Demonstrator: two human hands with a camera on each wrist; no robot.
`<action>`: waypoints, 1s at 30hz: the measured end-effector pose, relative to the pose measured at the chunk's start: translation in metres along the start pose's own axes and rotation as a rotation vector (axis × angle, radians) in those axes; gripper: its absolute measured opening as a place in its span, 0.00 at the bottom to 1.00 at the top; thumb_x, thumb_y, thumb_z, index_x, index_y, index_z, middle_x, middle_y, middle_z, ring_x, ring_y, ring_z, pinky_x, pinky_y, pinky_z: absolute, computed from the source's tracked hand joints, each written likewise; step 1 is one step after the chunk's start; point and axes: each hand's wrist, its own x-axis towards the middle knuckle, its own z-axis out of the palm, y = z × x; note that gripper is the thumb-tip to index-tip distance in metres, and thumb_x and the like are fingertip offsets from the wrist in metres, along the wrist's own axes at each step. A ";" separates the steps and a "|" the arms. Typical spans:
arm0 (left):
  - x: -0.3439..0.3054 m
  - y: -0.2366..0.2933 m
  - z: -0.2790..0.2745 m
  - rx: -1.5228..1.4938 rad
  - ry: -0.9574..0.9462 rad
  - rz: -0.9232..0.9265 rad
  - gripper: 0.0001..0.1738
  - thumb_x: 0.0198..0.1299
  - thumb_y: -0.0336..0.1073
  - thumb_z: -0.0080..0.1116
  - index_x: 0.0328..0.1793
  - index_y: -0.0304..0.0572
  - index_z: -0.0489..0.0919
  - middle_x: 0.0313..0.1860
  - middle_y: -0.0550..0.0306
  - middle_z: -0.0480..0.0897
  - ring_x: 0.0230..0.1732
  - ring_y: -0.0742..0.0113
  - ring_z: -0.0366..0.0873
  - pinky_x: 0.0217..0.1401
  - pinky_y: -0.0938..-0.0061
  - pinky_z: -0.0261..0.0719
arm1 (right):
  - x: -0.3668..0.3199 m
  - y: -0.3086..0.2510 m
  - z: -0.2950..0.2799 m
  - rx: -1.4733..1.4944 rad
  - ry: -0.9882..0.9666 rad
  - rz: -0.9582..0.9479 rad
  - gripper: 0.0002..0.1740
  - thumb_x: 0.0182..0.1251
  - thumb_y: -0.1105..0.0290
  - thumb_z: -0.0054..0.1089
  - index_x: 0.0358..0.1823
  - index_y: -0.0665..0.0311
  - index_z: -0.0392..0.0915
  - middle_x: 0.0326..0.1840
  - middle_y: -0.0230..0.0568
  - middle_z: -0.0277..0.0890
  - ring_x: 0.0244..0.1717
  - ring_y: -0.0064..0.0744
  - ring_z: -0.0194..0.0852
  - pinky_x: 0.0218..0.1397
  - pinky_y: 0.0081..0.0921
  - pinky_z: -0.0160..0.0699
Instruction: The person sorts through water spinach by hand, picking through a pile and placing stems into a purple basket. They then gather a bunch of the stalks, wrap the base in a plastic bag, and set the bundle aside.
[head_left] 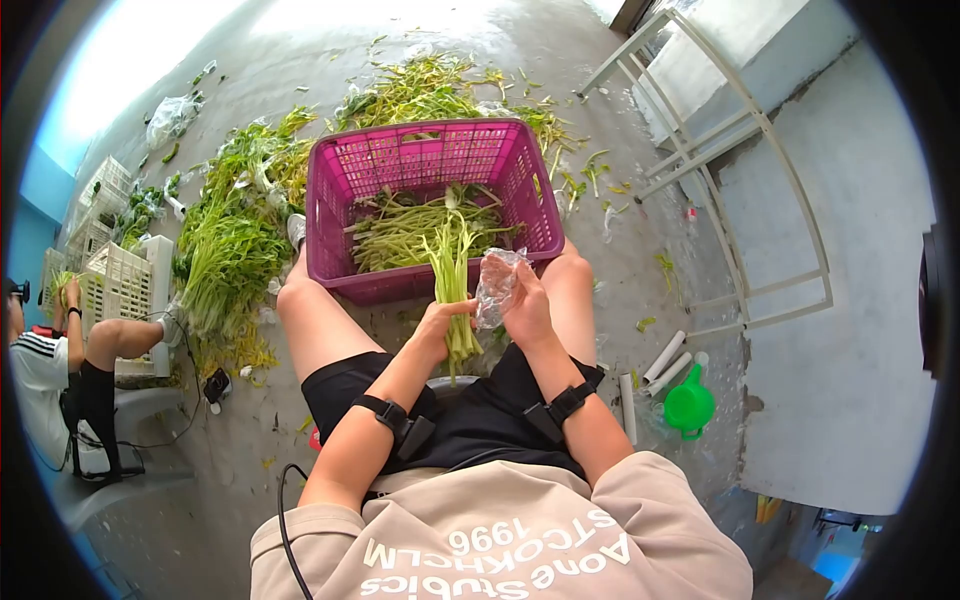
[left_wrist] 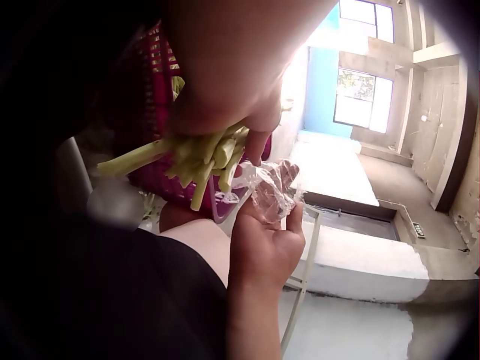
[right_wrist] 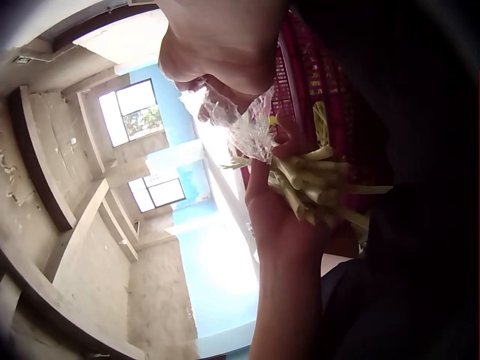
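My left hand [head_left: 440, 322] grips a bunch of pale green, celery-like stalks [head_left: 452, 270], held upright over my lap. The cut ends of the stalks [left_wrist: 214, 157] poke out below that hand in the left wrist view. Crumpled clear plastic film [head_left: 497, 285] is pinched in my right hand [head_left: 527, 310], just right of the bunch. In the right wrist view the film [right_wrist: 251, 135] hangs between both hands, close to the left fingers. Between my knees stands a purple crate [head_left: 350, 285] with more stalks [head_left: 400, 235] lying in it.
Heaps of leafy stalks [head_left: 235, 240] cover the floor left of and behind the crate. At far left another person [head_left: 50, 360] sits by white crates [head_left: 125, 280]. A metal frame [head_left: 720, 190] leans at right, with a green plastic scoop [head_left: 688, 405] and pipes [head_left: 628, 410] nearer me.
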 end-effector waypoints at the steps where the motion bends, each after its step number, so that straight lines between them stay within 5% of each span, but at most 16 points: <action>1: -0.002 0.002 0.001 -0.001 0.001 0.002 0.17 0.57 0.29 0.67 0.52 0.40 0.76 0.32 0.59 0.80 0.29 0.66 0.80 0.30 0.68 0.79 | 0.001 0.000 -0.001 0.013 -0.003 0.009 0.19 0.81 0.65 0.41 0.59 0.72 0.72 0.59 0.51 0.78 0.61 0.41 0.77 0.67 0.38 0.74; 3: -0.003 0.005 0.004 0.032 0.039 0.177 0.19 0.53 0.29 0.70 0.50 0.39 0.77 0.31 0.58 0.81 0.27 0.66 0.80 0.28 0.70 0.78 | 0.002 -0.003 -0.002 0.027 -0.004 0.017 0.19 0.81 0.65 0.41 0.60 0.72 0.71 0.59 0.50 0.78 0.61 0.41 0.77 0.67 0.39 0.74; 13: -0.012 0.008 0.004 0.296 0.138 0.137 0.20 0.53 0.27 0.69 0.51 0.39 0.75 0.33 0.57 0.81 0.28 0.66 0.80 0.31 0.70 0.78 | -0.003 -0.014 0.003 -0.045 0.248 -0.092 0.07 0.79 0.64 0.48 0.49 0.56 0.73 0.59 0.40 0.78 0.58 0.36 0.78 0.59 0.44 0.80; 15: -0.012 0.014 0.002 0.245 0.210 0.300 0.20 0.53 0.28 0.70 0.51 0.39 0.75 0.33 0.56 0.81 0.29 0.66 0.80 0.31 0.70 0.78 | -0.005 -0.015 0.003 -0.091 0.321 -0.086 0.06 0.78 0.64 0.49 0.47 0.54 0.73 0.58 0.39 0.79 0.57 0.35 0.79 0.55 0.43 0.82; 18: -0.014 0.028 -0.005 0.094 0.129 0.349 0.19 0.56 0.28 0.68 0.52 0.39 0.74 0.33 0.56 0.81 0.28 0.65 0.81 0.32 0.70 0.80 | -0.007 -0.013 0.005 -0.231 0.250 -0.098 0.06 0.77 0.63 0.51 0.47 0.55 0.74 0.54 0.37 0.81 0.53 0.32 0.80 0.48 0.37 0.83; 21: -0.018 0.039 -0.006 -0.023 0.028 0.398 0.18 0.60 0.29 0.65 0.55 0.39 0.72 0.34 0.55 0.81 0.29 0.64 0.82 0.32 0.70 0.82 | -0.009 -0.004 0.010 -0.472 0.222 0.086 0.07 0.76 0.62 0.53 0.44 0.57 0.75 0.47 0.35 0.84 0.39 0.26 0.82 0.34 0.25 0.79; 23: -0.022 0.046 -0.005 -0.220 -0.031 0.470 0.19 0.62 0.29 0.63 0.57 0.40 0.72 0.36 0.54 0.81 0.32 0.63 0.82 0.33 0.70 0.82 | -0.012 0.007 0.010 -0.848 0.060 0.305 0.11 0.75 0.60 0.55 0.42 0.60 0.77 0.41 0.36 0.85 0.27 0.19 0.75 0.26 0.16 0.68; 25: -0.019 0.051 -0.010 -0.263 -0.056 0.485 0.18 0.64 0.31 0.61 0.59 0.40 0.71 0.38 0.54 0.81 0.36 0.63 0.82 0.37 0.70 0.82 | -0.012 0.021 0.009 -0.904 -0.064 0.343 0.12 0.73 0.59 0.59 0.40 0.61 0.77 0.36 0.34 0.85 0.20 0.13 0.66 0.21 0.14 0.60; 29: -0.018 0.054 -0.019 -0.377 -0.117 0.494 0.17 0.68 0.37 0.59 0.60 0.43 0.72 0.41 0.54 0.81 0.40 0.63 0.81 0.46 0.69 0.82 | -0.020 0.021 0.023 -0.866 -0.234 0.409 0.13 0.72 0.59 0.61 0.42 0.62 0.78 0.33 0.29 0.82 0.20 0.10 0.60 0.21 0.12 0.55; 30: -0.018 0.054 -0.020 -0.383 -0.104 0.498 0.18 0.68 0.38 0.59 0.61 0.44 0.72 0.42 0.55 0.80 0.41 0.64 0.80 0.47 0.68 0.82 | -0.018 0.022 0.020 -0.942 -0.254 0.425 0.19 0.69 0.57 0.65 0.49 0.66 0.79 0.35 0.31 0.84 0.28 0.13 0.72 0.29 0.15 0.67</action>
